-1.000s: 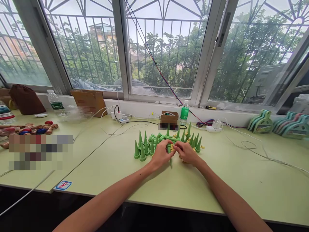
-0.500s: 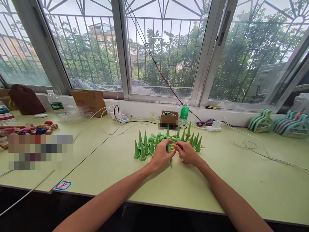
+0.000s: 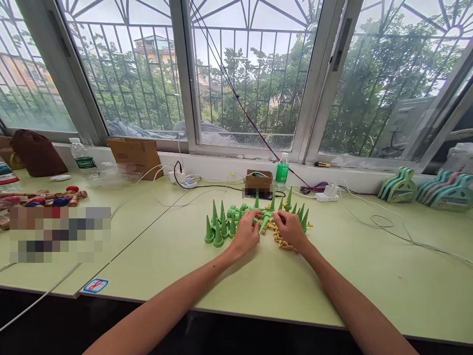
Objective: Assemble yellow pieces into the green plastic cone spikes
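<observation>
My left hand (image 3: 246, 232) and my right hand (image 3: 291, 230) rest on the pale green table (image 3: 258, 281), fingers curled, close together. Between them lies a green cone spike (image 3: 264, 222), tilted, and both hands pinch at it. Small yellow pieces (image 3: 280, 240) are scattered under and beside my right hand. A cluster of upright green cones (image 3: 219, 226) stands just left of my left hand, and more green cones (image 3: 297, 212) stand behind my right hand.
A small cardboard box (image 3: 259, 181) and a green-labelled bottle (image 3: 282, 171) stand behind the cones. White cables (image 3: 384, 222) and power strips (image 3: 327, 193) run along the windowsill. A larger box (image 3: 136, 153), a water bottle (image 3: 83, 158) and wooden toys (image 3: 55, 198) sit at the left.
The green cone in my hands has turned from pointing down toward me to lying tilted between the hands. Both hands have shifted slightly away from me.
</observation>
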The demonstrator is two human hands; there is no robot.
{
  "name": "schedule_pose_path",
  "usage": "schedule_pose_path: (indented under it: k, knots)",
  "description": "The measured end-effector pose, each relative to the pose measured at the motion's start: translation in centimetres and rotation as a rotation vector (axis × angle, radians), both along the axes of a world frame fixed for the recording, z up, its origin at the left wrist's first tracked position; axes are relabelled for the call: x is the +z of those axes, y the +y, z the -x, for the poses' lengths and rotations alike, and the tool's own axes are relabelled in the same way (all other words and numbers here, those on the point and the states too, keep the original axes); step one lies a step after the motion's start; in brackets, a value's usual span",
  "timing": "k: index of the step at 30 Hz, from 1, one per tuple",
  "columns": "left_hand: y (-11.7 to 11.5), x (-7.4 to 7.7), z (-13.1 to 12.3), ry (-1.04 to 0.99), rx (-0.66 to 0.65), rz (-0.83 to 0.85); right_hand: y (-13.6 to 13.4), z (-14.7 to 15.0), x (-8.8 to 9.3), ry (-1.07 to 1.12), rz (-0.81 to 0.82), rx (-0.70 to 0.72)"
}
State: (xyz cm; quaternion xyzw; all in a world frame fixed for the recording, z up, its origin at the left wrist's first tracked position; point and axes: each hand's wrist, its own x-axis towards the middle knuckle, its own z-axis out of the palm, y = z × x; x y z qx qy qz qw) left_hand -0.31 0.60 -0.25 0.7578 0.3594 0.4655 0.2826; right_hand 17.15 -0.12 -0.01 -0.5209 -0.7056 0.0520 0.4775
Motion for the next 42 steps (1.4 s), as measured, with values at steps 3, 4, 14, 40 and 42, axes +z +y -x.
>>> schedule_pose_path:
  k: [3, 4, 14, 40, 42]
  knots:
    - [0.0, -0.1, 0.0, 0.045, -0.005, -0.018, -0.1, 0.1, 0.2, 0.010, -0.004, -0.037]
    - [-0.1, -0.1, 0.0, 0.053, -0.005, -0.017, -0.1, 0.1, 0.2, 0.010, -0.003, -0.044]
    - [-0.8, 0.4, -0.1, 0.126, -0.009, -0.153, -0.4, 0.4, 0.3, -0.001, 0.007, -0.013]
    - [-1.1, 0.3, 0.3, 0.147, -0.047, -0.335, -1.3, 0.4, 0.7, -0.030, -0.034, 0.106]
    - [-1.1, 0.3, 0.3, 0.148, -0.050, -0.334, -1.3, 0.4, 0.7, -0.031, -0.035, 0.106]
